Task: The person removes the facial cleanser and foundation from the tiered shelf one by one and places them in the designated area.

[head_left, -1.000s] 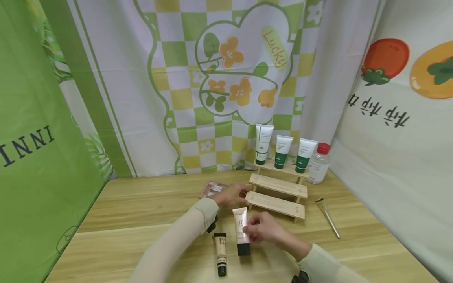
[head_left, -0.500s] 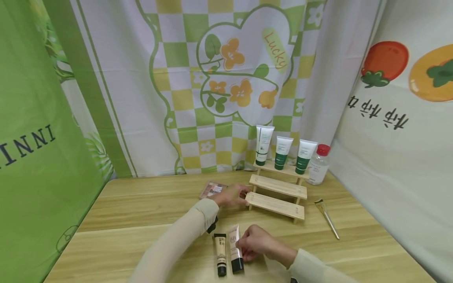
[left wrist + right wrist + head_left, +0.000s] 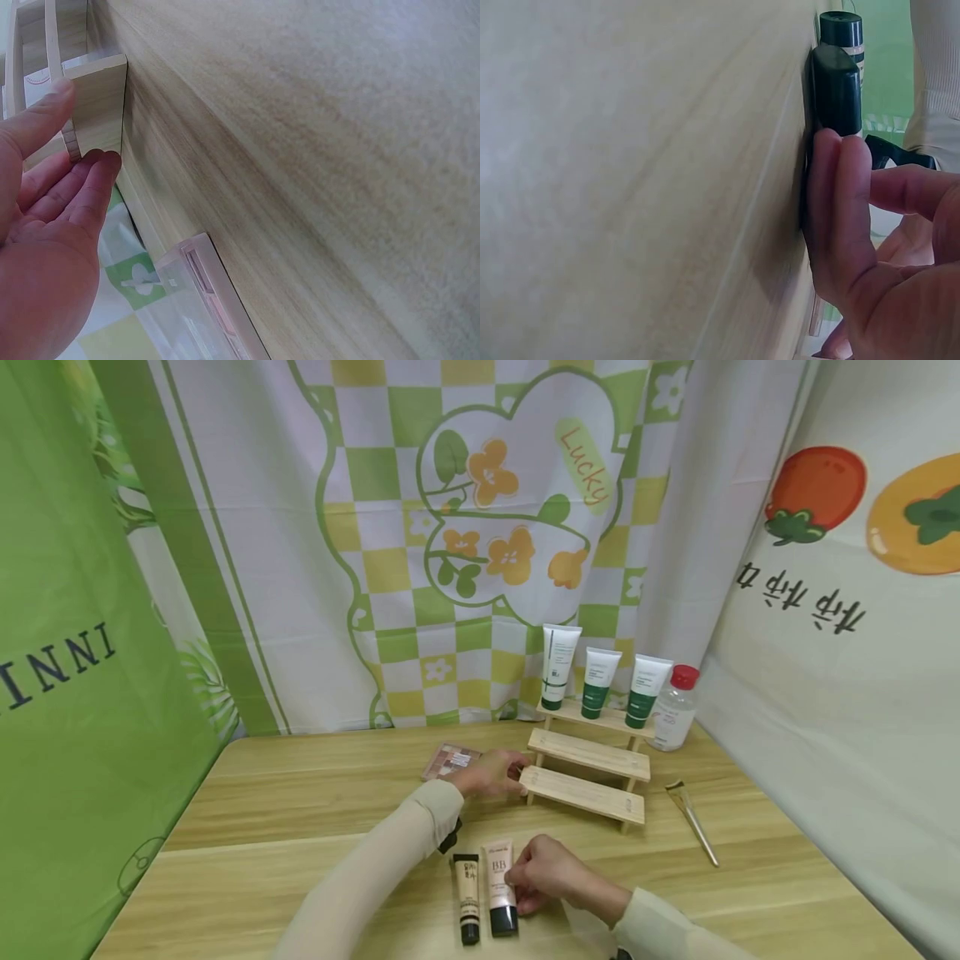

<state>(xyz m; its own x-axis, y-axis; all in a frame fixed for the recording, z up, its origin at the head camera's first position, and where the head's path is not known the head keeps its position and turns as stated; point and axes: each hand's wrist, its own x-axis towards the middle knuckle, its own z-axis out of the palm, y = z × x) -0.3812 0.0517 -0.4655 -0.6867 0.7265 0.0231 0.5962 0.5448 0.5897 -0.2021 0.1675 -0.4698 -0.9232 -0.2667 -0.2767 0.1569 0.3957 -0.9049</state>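
In the head view, my right hand (image 3: 543, 872) pinches a pale pink BB cream tube (image 3: 498, 872) with a black cap, lying at the table's front. Beside it on the left lies a slimmer beige tube (image 3: 468, 893), also black-capped. My left hand (image 3: 495, 773) grips the left end of the lowest shelf of a three-step wooden stand (image 3: 581, 793). The left wrist view has the thumb on the shelf's edge and the fingers (image 3: 79, 187) against the stand's end. Seen from the right wrist, fingers and thumb close on the tube just behind its cap (image 3: 837, 90).
Three white-and-green tubes (image 3: 596, 685) stand on the top shelf, with a clear red-capped bottle (image 3: 673, 714) behind to the right. A brush (image 3: 693, 827) lies right of the stand. Left of it lies a makeup palette (image 3: 448, 762). Curtains hang around the table (image 3: 315, 810).
My right hand has brought the BB cream tube toward the table's front and left, alongside the beige tube, and turned it slightly straighter. My left hand has stayed on the stand.
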